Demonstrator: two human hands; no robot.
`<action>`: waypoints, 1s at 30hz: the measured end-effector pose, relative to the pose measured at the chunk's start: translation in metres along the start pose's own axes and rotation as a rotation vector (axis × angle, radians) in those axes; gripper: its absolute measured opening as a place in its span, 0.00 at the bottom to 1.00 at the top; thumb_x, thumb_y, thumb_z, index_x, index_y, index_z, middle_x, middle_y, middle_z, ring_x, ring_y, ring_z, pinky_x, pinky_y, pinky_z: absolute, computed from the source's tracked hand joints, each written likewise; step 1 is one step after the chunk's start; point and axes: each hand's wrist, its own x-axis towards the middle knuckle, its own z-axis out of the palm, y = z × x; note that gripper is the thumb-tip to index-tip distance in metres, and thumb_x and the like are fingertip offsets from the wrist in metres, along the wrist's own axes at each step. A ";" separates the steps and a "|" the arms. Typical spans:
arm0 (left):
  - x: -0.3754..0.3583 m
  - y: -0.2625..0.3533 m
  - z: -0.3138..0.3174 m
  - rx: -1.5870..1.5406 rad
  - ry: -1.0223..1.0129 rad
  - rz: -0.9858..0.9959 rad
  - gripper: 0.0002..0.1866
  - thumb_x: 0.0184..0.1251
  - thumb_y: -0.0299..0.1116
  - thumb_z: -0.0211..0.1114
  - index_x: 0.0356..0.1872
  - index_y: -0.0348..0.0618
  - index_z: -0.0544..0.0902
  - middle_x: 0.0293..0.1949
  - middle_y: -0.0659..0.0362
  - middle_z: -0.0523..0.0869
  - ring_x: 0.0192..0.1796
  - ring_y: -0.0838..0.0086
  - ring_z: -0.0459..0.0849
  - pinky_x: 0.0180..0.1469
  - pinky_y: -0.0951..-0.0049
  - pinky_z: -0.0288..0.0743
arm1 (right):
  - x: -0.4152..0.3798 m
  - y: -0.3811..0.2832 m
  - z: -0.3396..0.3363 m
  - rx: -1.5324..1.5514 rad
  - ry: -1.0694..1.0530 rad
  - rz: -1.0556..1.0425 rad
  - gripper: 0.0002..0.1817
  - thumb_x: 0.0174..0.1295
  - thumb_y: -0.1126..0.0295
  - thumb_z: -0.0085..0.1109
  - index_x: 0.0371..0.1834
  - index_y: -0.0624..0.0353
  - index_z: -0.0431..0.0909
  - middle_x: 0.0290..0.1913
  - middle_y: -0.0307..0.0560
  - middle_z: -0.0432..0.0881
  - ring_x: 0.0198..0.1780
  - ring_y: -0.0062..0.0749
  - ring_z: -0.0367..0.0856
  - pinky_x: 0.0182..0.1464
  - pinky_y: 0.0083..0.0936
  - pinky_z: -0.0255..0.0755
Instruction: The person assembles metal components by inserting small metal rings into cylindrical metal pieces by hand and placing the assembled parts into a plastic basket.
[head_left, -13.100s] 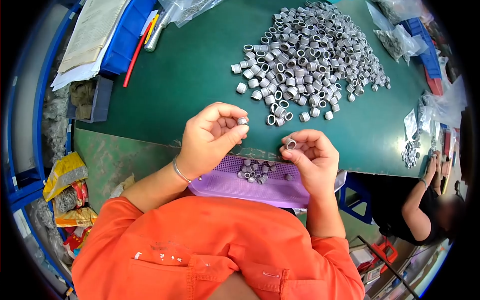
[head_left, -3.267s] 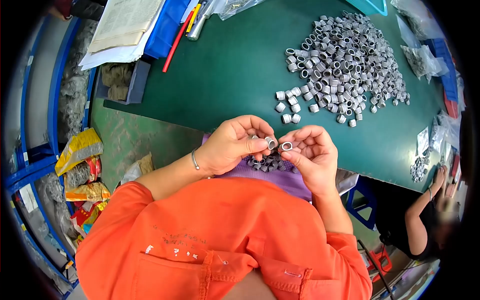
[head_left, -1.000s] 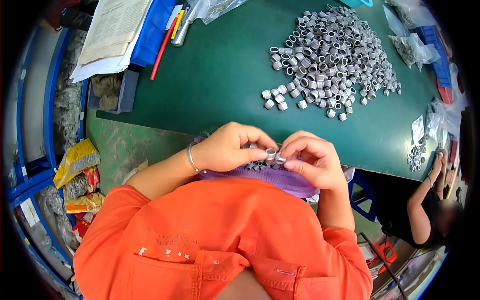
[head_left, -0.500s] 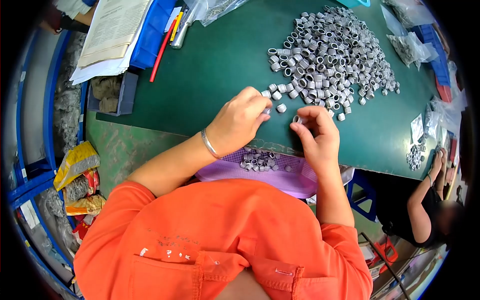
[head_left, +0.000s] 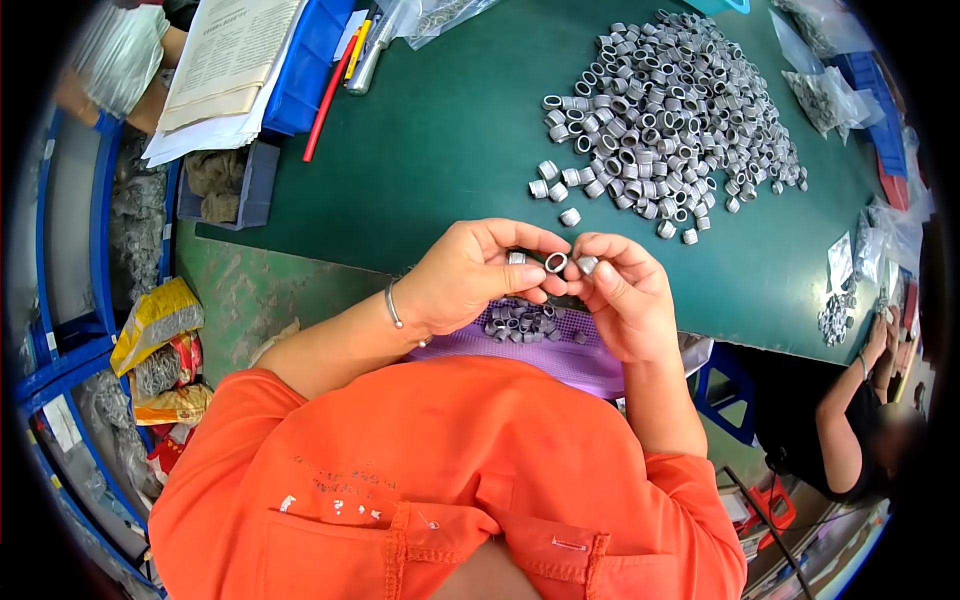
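My left hand point(head_left: 480, 268) is closed around a short grey metal ring point(head_left: 516, 258), held between thumb and fingers. A second metal ring point(head_left: 556, 270), its round opening facing up, sits at the fingertips where both hands meet. In my right hand point(head_left: 630, 295), a further metal ring point(head_left: 588, 265) is pinched between thumb and forefinger. Just beyond the hands, a single loose ring point(head_left: 570, 217) lies on the green table point(head_left: 430, 170). Below them, a purple basket point(head_left: 575, 368) with several metal rings in it is partly hidden by my hands and orange shirt.
A large heap of metal rings point(head_left: 670, 110) covers the table's far right. Blue bin point(head_left: 310, 75), papers point(head_left: 225, 60) and a red pen point(head_left: 330, 95) lie at left. A person in black point(head_left: 815, 420) works at the right edge; another person's arm point(head_left: 150, 100) shows upper left.
Both hands have come together near the table's front edge, the left moving right and down, the right slightly down. Rings now show at their fingertips. Another person's arm has entered at upper left.
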 end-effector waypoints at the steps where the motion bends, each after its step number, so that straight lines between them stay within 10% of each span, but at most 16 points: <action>1: -0.001 0.000 -0.001 0.000 0.011 -0.017 0.11 0.65 0.21 0.59 0.49 0.32 0.77 0.42 0.53 0.83 0.41 0.74 0.85 0.41 0.79 0.80 | 0.000 -0.002 0.003 0.076 0.018 0.062 0.12 0.65 0.77 0.52 0.50 0.69 0.72 0.43 0.50 0.80 0.40 0.30 0.82 0.45 0.23 0.79; 12: -0.007 0.005 -0.003 -0.014 -0.014 0.028 0.10 0.58 0.19 0.65 0.40 0.36 0.76 0.39 0.53 0.82 0.37 0.73 0.85 0.36 0.80 0.79 | 0.001 -0.004 -0.007 0.264 -0.072 0.195 0.08 0.66 0.74 0.54 0.43 0.68 0.74 0.42 0.56 0.81 0.39 0.32 0.83 0.39 0.23 0.81; 15: -0.011 0.006 -0.006 0.099 -0.052 -0.004 0.13 0.54 0.17 0.68 0.39 0.38 0.77 0.35 0.58 0.80 0.36 0.76 0.84 0.34 0.81 0.77 | -0.004 -0.006 0.000 0.077 -0.101 0.114 0.04 0.61 0.77 0.58 0.38 0.65 0.77 0.42 0.52 0.81 0.41 0.30 0.82 0.42 0.23 0.78; 17: -0.014 0.004 -0.011 0.360 -0.109 -0.048 0.12 0.52 0.19 0.71 0.36 0.39 0.78 0.33 0.61 0.78 0.33 0.80 0.80 0.31 0.81 0.73 | -0.007 -0.012 0.002 -0.569 -0.272 0.000 0.05 0.55 0.79 0.63 0.34 0.62 0.79 0.42 0.48 0.81 0.43 0.30 0.80 0.44 0.25 0.75; 21: -0.002 0.013 -0.007 1.157 0.079 0.381 0.11 0.51 0.25 0.73 0.34 0.39 0.79 0.29 0.61 0.74 0.26 0.80 0.71 0.29 0.78 0.68 | 0.007 -0.016 0.009 -1.262 -0.096 -0.409 0.09 0.49 0.81 0.64 0.34 0.62 0.79 0.36 0.49 0.77 0.40 0.40 0.76 0.41 0.29 0.71; 25: 0.039 0.009 -0.016 1.401 0.342 0.769 0.12 0.54 0.27 0.70 0.38 0.39 0.78 0.31 0.60 0.73 0.26 0.77 0.73 0.30 0.78 0.70 | 0.033 -0.001 0.011 -1.570 0.066 -0.645 0.15 0.50 0.80 0.62 0.42 0.63 0.76 0.40 0.52 0.74 0.40 0.46 0.75 0.42 0.34 0.71; 30: 0.027 0.011 -0.013 1.331 0.218 0.576 0.12 0.56 0.24 0.67 0.42 0.40 0.77 0.32 0.61 0.74 0.30 0.82 0.74 0.33 0.81 0.70 | 0.023 -0.003 0.005 -1.314 0.094 -0.453 0.14 0.53 0.83 0.59 0.44 0.64 0.76 0.41 0.52 0.75 0.38 0.41 0.77 0.40 0.29 0.72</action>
